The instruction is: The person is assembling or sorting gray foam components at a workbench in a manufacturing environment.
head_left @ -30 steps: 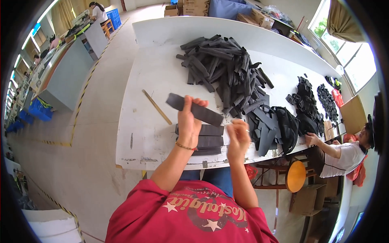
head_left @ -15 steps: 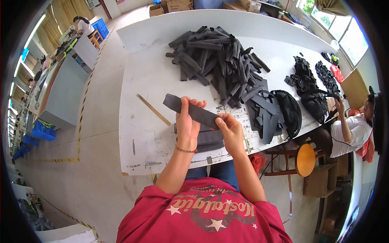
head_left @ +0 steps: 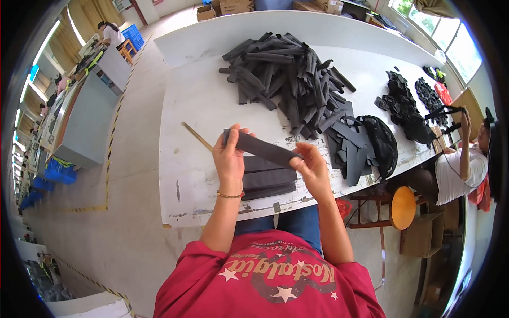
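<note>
A dark grey fabric strip [head_left: 268, 150] is stretched between my two hands above the white table. My left hand [head_left: 229, 159] pinches its left end between thumb and fingers. At the other end, my right hand [head_left: 312, 168] grips it with thumb and fingertips. Below the strip lies a neat stack of flat dark strips [head_left: 269, 183] near the table's front edge. Beyond my hands rises a big heap of rolled dark strips [head_left: 289, 74]. A thin wooden stick [head_left: 197, 136] lies left of my left hand.
Flat dark pieces [head_left: 347, 151] and a black bag [head_left: 377, 146] lie right of my hands. Farther right, a co-worker [head_left: 474, 159] handles black straps near piles of black parts [head_left: 403, 103]. A round wooden stool [head_left: 403, 208] stands by the table. A low panel [head_left: 297, 29] borders the far side.
My hands have moved apart, the left one leftward and the right one rightward, drawing the strip out between them. The stack beneath shows more. The co-worker's raised arm has shifted.
</note>
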Demonstrator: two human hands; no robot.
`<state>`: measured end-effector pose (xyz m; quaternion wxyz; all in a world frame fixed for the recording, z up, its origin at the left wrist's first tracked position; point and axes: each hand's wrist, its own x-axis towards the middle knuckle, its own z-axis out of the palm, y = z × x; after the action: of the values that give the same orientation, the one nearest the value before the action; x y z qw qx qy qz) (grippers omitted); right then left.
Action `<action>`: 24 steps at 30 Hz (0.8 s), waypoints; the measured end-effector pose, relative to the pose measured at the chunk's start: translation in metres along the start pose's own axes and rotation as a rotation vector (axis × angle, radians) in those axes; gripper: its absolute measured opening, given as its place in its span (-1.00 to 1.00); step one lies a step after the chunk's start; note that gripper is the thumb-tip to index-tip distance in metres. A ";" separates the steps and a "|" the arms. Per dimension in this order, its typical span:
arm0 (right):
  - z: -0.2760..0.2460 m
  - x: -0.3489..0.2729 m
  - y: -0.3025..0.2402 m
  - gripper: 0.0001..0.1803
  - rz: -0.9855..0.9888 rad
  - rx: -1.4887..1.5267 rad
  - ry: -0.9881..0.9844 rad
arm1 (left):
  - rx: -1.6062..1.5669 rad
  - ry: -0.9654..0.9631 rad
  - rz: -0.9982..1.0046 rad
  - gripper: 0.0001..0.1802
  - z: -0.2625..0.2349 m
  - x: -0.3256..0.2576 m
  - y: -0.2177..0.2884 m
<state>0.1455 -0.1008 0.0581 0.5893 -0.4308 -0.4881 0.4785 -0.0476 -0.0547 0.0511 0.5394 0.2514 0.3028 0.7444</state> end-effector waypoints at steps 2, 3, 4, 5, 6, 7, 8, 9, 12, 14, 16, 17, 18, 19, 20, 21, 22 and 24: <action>-0.002 -0.003 0.000 -0.73 0.083 -0.264 -0.058 | -0.006 0.024 -0.016 -0.73 0.001 -0.001 0.000; -0.004 -0.003 0.010 -0.78 0.194 -0.144 -0.032 | -0.015 0.011 -0.014 -0.73 0.001 0.000 -0.003; -0.006 -0.003 0.017 -0.78 0.195 -0.145 -0.022 | -0.015 0.006 -0.022 -0.73 0.001 -0.001 -0.004; -0.008 -0.003 0.022 -0.81 0.106 -0.173 0.006 | -0.027 0.008 -0.047 -0.72 0.001 0.000 -0.004; -0.007 -0.004 0.023 -0.84 0.018 -0.200 0.031 | -0.037 0.013 -0.068 -0.72 0.000 0.000 -0.005; -0.009 -0.005 0.021 -0.88 -0.027 -0.257 0.014 | -0.035 0.012 -0.072 -0.72 -0.002 0.000 -0.008; -0.009 -0.006 0.020 -0.88 -0.025 -0.256 0.015 | -0.083 0.020 -0.105 -0.69 -0.005 0.000 -0.012; -0.008 -0.007 0.019 -0.88 -0.080 -0.236 0.009 | -0.132 0.030 -0.135 -0.67 -0.007 0.000 -0.014; -0.004 -0.007 0.020 -0.87 -0.183 -0.206 0.012 | -0.358 -0.092 -0.131 -0.59 -0.010 -0.004 -0.024; 0.002 -0.008 0.017 -0.85 -0.231 -0.195 0.025 | -0.371 -0.161 -0.196 -0.56 0.007 -0.021 -0.030; 0.012 -0.010 0.004 -0.77 -0.499 -0.426 0.097 | -0.383 -0.230 -0.254 -0.53 0.021 -0.031 -0.031; 0.012 -0.011 0.004 -0.77 -0.500 -0.420 0.095 | -0.371 -0.238 -0.280 -0.54 0.024 -0.033 -0.030; 0.008 -0.011 0.004 -0.73 -0.648 -0.535 0.117 | -0.361 -0.246 -0.307 -0.54 0.028 -0.036 -0.029; 0.006 -0.011 0.004 -0.69 -0.797 -0.650 0.141 | -0.311 -0.196 -0.353 -0.57 0.034 -0.040 -0.023; 0.006 -0.010 0.003 -0.69 -0.798 -0.648 0.141 | -0.309 -0.196 -0.352 -0.57 0.029 -0.040 -0.024; 0.005 -0.010 0.001 -0.66 -0.882 -0.709 0.155 | -0.234 -0.191 -0.470 -0.62 0.025 -0.041 -0.022; 0.004 -0.011 -0.001 -0.63 -0.966 -0.771 0.170 | -0.157 -0.186 -0.588 -0.67 0.023 -0.042 -0.021; -0.002 -0.008 0.001 -0.61 -0.968 -0.837 0.125 | -0.139 -0.094 -0.552 -0.74 0.023 -0.048 -0.025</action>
<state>0.1472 -0.1087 0.0558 0.5481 -0.3823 -0.7373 -0.0985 -0.0013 -0.0906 0.0463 0.7509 0.1561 0.2829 0.5760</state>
